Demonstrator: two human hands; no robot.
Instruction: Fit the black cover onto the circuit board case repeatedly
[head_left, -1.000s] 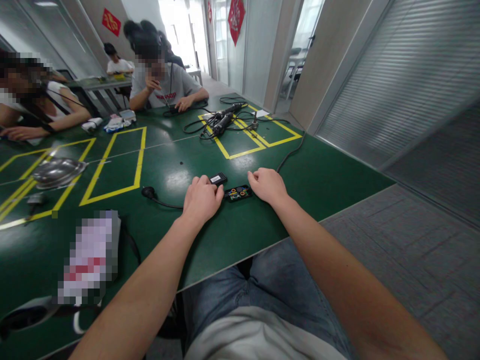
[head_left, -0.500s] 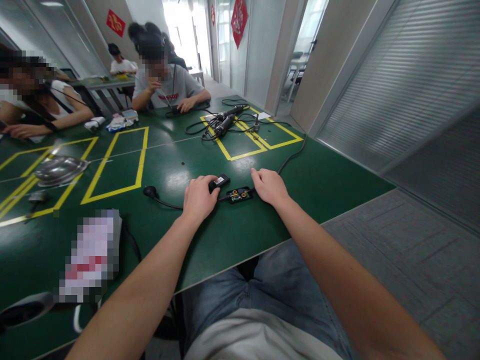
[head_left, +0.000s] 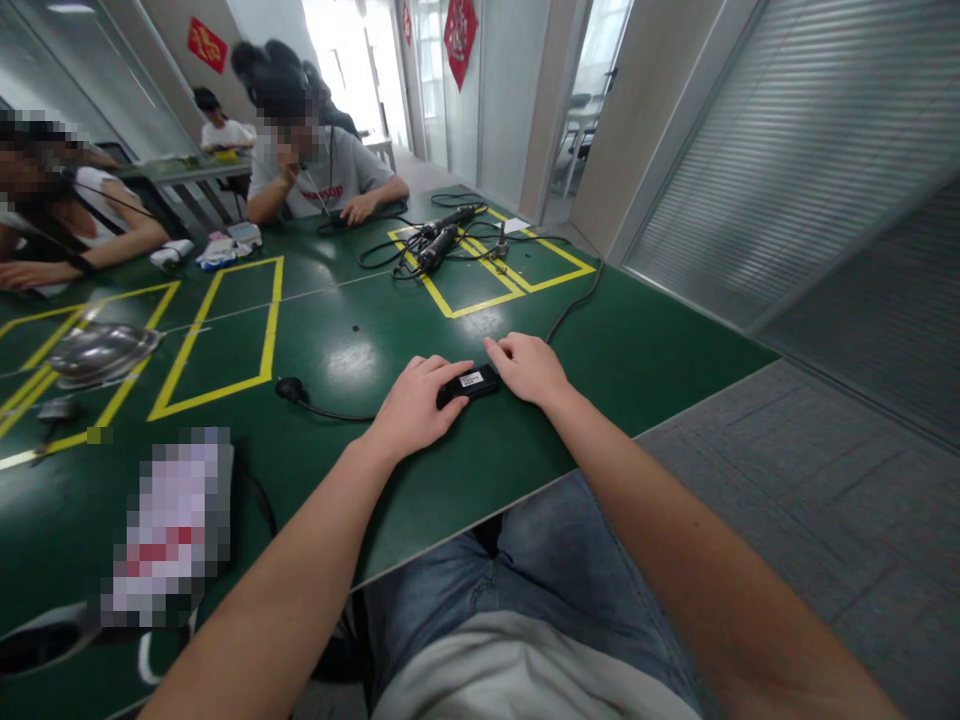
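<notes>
A black plastic cover with a white label lies over the small black housing, hiding the circuit board inside. My left hand grips the cover's left end between thumb and fingers. At the right end sits my right hand, its fingers curled and its thumb towards the cover; what it pinches is hidden. A black cable comes out from behind that hand and curves away to the far side. To the left, a cord with a black plug runs under my left hand.
The green table carries yellow tape rectangles. Corded black tools lie tangled at the back. A shiny metal bowl-like part and a pixelated package are on the left. People sit across the table.
My left hand has moved the black cover right and down onto the housing, covering the exposed circuit board. My right hand stays at the housing's right end. The view has shifted slightly.
</notes>
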